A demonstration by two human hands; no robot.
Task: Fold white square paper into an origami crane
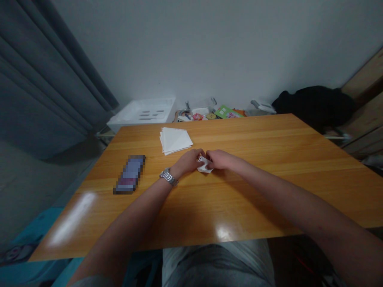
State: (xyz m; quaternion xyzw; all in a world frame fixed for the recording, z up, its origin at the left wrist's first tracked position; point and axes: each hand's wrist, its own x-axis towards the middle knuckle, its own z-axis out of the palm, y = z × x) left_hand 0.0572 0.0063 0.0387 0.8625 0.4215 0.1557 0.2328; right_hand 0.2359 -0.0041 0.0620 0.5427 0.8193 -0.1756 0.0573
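Observation:
A small piece of white paper (204,165) with a row of punched holes, bent or folded, is held over the middle of the wooden table (239,207). My left hand (191,160), with a metal watch (169,176) at the wrist, pinches its left side. On the right side, my right hand (219,159) grips the same paper with fingers curled. The two hands nearly touch at the top of the paper, and some fingertips are hidden. Just behind my left hand lies a fanned stack of white sheets (176,140).
A phone-like device (130,174), pixelated, lies on the table's left. Beyond the far edge are a white tray (146,111), a green booklet (228,112), small items and a black cloth heap (314,104). A grey curtain (44,59) hangs at left.

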